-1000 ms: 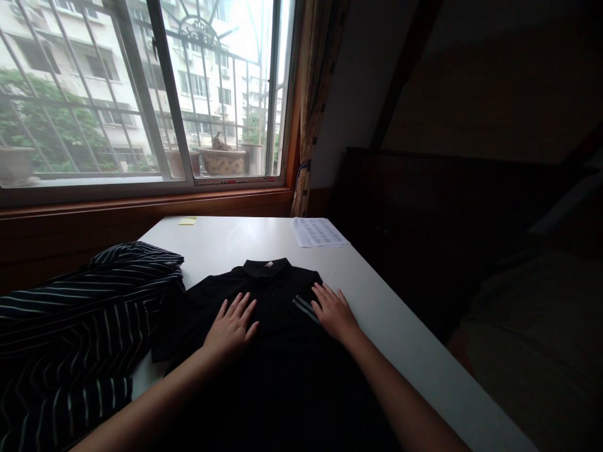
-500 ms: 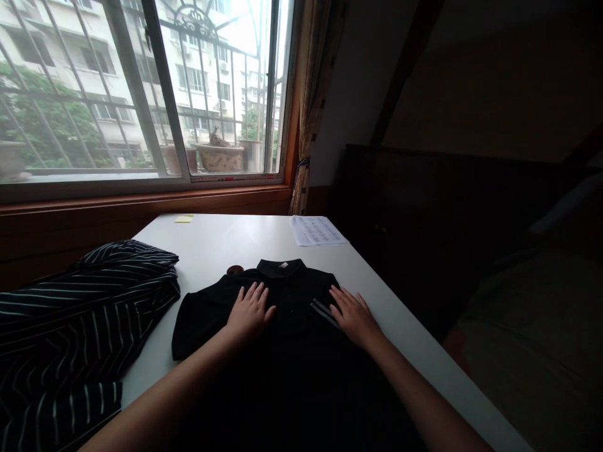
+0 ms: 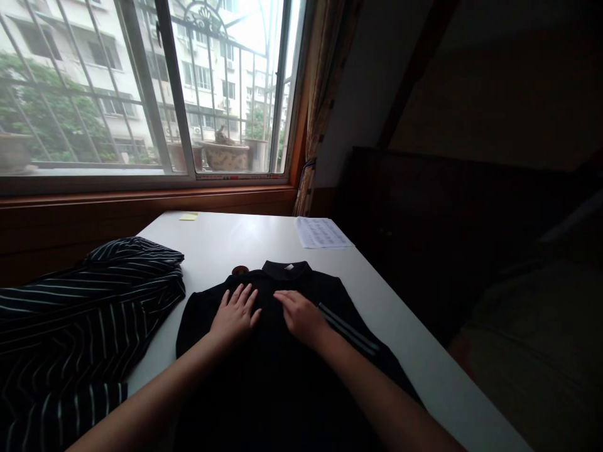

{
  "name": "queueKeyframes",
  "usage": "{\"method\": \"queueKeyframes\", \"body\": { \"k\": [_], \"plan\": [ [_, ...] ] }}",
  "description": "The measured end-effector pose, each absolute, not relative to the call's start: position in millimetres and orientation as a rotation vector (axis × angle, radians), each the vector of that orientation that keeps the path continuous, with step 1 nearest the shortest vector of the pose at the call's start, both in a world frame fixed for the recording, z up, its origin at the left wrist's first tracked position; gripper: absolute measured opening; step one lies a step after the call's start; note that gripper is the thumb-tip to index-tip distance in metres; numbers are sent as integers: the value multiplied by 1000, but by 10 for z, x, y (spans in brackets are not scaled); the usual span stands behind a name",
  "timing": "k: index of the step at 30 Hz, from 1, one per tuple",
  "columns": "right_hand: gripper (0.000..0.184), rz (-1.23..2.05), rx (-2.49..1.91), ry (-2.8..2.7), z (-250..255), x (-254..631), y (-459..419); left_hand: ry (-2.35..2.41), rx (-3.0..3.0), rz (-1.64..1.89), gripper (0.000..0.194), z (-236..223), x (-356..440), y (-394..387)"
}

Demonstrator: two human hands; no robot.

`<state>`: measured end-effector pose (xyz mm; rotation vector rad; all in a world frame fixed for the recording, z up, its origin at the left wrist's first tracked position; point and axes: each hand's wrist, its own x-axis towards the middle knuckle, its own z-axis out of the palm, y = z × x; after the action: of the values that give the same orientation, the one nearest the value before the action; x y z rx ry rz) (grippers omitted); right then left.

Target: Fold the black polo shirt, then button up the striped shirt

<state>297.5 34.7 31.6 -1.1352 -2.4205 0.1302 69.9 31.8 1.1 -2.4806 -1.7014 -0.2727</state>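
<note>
A black collared shirt lies front up, its collar toward the far side. Two grey stripes run along the sleeve on the right. My left hand rests palm down on the left part of the chest, fingers spread. Close to the middle of the chest, below the collar, is my right hand, with its fingers stretched out side by side and pointing left. The palm side of that hand is hidden. Past the left shoulder of the shirt, a small round brown object shows in part.
Striped dark clothing is heaped at the left on the white table. Printed sheets lie at the far right corner, and a yellow sticky note at the far left. Behind the table is a window with a tied curtain.
My right hand has moved left, from the striped sleeve to the middle of the chest. The sleeve now extends out to the right. My left hand stays spread, slightly further left.
</note>
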Motion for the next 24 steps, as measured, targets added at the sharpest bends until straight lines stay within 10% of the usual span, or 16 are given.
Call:
{"method": "queueKeyframes", "body": {
  "k": [24],
  "plan": [
    [55, 259, -1587, -2388, 109, 2254, 1090, -2120, -2183, -145, 40, 401, -140, 559]
  ]
}}
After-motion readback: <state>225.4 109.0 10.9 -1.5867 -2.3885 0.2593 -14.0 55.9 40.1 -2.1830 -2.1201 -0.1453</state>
